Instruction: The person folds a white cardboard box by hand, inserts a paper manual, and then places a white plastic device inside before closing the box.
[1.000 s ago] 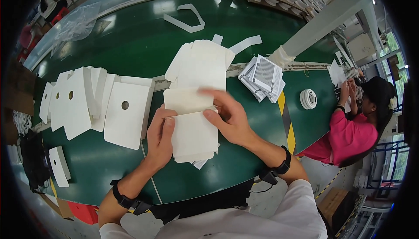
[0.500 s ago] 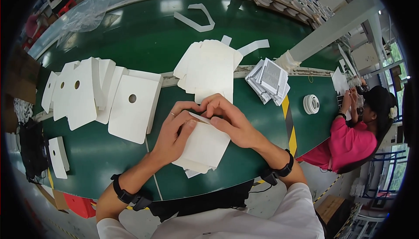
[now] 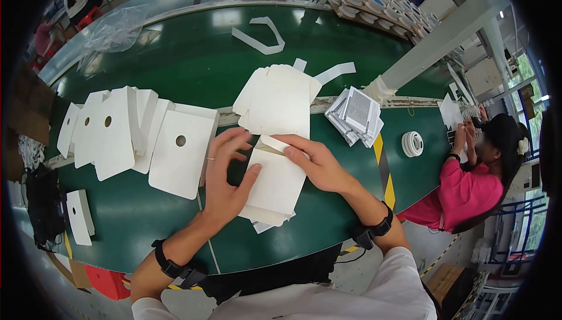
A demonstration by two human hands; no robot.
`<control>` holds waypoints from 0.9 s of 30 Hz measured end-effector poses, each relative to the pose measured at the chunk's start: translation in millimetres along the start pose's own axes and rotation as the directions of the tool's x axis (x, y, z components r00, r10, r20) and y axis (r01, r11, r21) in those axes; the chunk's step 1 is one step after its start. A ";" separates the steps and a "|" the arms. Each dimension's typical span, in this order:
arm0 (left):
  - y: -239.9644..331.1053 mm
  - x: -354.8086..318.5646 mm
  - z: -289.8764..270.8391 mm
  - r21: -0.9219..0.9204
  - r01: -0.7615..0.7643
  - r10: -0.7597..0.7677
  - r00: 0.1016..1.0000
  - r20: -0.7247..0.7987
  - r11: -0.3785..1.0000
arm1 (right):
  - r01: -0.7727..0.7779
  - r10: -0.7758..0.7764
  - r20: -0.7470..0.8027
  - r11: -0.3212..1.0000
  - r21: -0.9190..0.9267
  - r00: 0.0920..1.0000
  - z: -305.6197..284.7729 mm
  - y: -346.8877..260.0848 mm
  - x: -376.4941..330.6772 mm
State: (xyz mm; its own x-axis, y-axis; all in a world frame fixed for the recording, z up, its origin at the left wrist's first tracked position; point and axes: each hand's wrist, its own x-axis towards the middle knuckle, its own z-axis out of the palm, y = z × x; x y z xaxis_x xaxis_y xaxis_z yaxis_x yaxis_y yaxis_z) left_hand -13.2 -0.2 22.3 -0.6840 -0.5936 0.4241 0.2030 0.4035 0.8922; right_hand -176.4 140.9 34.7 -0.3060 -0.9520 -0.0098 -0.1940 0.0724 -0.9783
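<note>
Together, both hands, left (image 3: 225, 174) and right (image 3: 319, 165), press flat on the white card blank (image 3: 275, 188) lying between them.

Both forearms come up from around 6 o'clock, a black band on each wrist. Left hand (image 3: 225, 174) lies palm-down, fingers spread toward 1 o'clock. Right hand (image 3: 316, 165) points toward 10 o'clock, fingertips pressing flat, nearly meeting the left.

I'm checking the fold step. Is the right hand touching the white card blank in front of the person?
Touching. The head view shows the right hand with its fingers pressed flat on the folded top flap of the white card blank.
</note>
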 end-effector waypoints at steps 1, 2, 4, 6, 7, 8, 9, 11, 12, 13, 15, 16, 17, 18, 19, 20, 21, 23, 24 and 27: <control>-0.2 0.1 2.1 -0.028 -0.026 0.024 0.997 -0.067 0.999 | 0.007 -0.008 -0.076 1.000 -0.026 0.997 -1.8 3.9 0.4; -2.6 -1.1 0.1 -0.035 -0.035 0.033 0.997 -0.066 0.999 | 0.011 -0.019 -0.151 0.999 -0.053 0.988 -3.9 7.6 0.9; -10.8 -7.3 -15.8 0.111 -0.146 0.150 0.988 -0.028 0.983 | 0.020 -0.038 -0.228 0.997 -0.080 0.973 -5.3 9.2 4.0; -15.5 -10.4 -17.7 0.170 -0.202 0.206 0.978 -0.005 0.964 | 0.074 -0.111 -0.413 0.992 -0.105 0.904 -5.2 10.1 6.5; -16.8 -10.3 -16.8 0.022 -0.024 0.022 0.997 0.068 0.999 | 0.099 -0.147 -0.498 0.988 -0.121 0.855 -5.6 9.6 7.6; -17.0 -11.2 -16.3 -0.104 0.170 -0.152 0.975 0.162 0.980 | 0.101 -0.150 -0.498 0.987 -0.124 0.854 -4.7 7.8 7.8; -17.2 -11.7 -15.7 -0.207 0.364 -0.303 0.912 0.275 0.908 | 0.121 -0.175 -0.503 0.983 -0.138 0.846 -3.0 4.7 7.4; -19.3 -11.9 -11.8 -0.309 0.409 -0.321 0.899 0.296 0.859 | 0.167 -0.228 -0.513 0.972 -0.163 0.828 0.7 -0.5 4.8; -19.4 -11.8 -9.2 -0.404 0.451 -0.338 0.885 0.321 0.796 | 0.175 -0.234 -0.511 0.971 -0.163 0.827 4.5 -0.1 -0.6; -21.9 -4.6 -7.6 -0.491 0.479 -0.339 0.873 0.351 0.727 | 0.157 -0.217 -0.445 0.973 -0.168 0.869 8.1 3.0 -3.8; -18.2 -7.6 -1.9 -0.559 0.564 -0.407 0.826 0.390 0.608 | 0.161 -0.216 -0.378 0.972 -0.170 0.900 12.6 3.1 -2.5; -16.4 -12.9 0.0 -0.616 0.643 -0.478 0.760 0.440 0.455 | 0.170 -0.198 -0.315 0.979 -0.113 0.928 14.2 -1.9 -1.9; -17.6 -12.2 -1.9 -0.656 0.699 -0.533 0.684 0.497 0.284 | 0.173 -0.182 -0.249 0.983 -0.057 0.951 15.2 -7.0 -0.3; -15.2 -13.9 -3.6 -0.654 0.703 -0.539 0.679 0.498 0.280 | 0.148 -0.145 -0.178 0.989 -0.001 0.973 16.5 -11.0 -7.4; -14.6 -13.4 -7.3 -0.645 0.713 -0.535 0.670 0.514 0.274 | 0.139 -0.136 -0.178 0.990 0.004 0.975 17.9 -12.2 -9.5; -17.2 -8.8 -7.5 -0.638 0.722 -0.521 0.665 0.534 0.268 | 0.127 -0.123 -0.150 0.992 0.019 0.981 14.4 -12.5 -7.1; -19.6 -6.9 -7.1 -0.630 0.731 -0.507 0.660 0.555 0.261 | 0.113 -0.108 -0.123 0.993 0.033 0.986 11.6 -12.7 -4.4; -18.8 -8.9 -7.2 -0.628 0.732 -0.511 0.658 0.553 0.264 | 0.092 -0.088 -0.102 0.995 0.034 0.991 8.7 -12.1 -3.0; -17.2 -9.4 -7.2 -0.624 0.731 -0.520 0.660 0.542 0.277 | 0.104 -0.101 -0.086 0.994 0.036 0.991 7.8 -11.7 -2.1; -14.7 -10.0 -8.3 -0.613 0.736 -0.541 0.652 0.531 0.286 | 0.119 -0.116 -0.061 0.992 0.051 0.991 13.2 -9.1 -1.0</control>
State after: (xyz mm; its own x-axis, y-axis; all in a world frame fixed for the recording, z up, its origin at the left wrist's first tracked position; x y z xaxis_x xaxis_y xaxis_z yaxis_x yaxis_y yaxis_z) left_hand -3.4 -5.9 6.3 -0.9279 -0.2360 -0.2887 -0.0157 -0.7489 0.6625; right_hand -162.0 137.3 40.9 -0.3374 -0.9341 0.1164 -0.1814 -0.0568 -0.9818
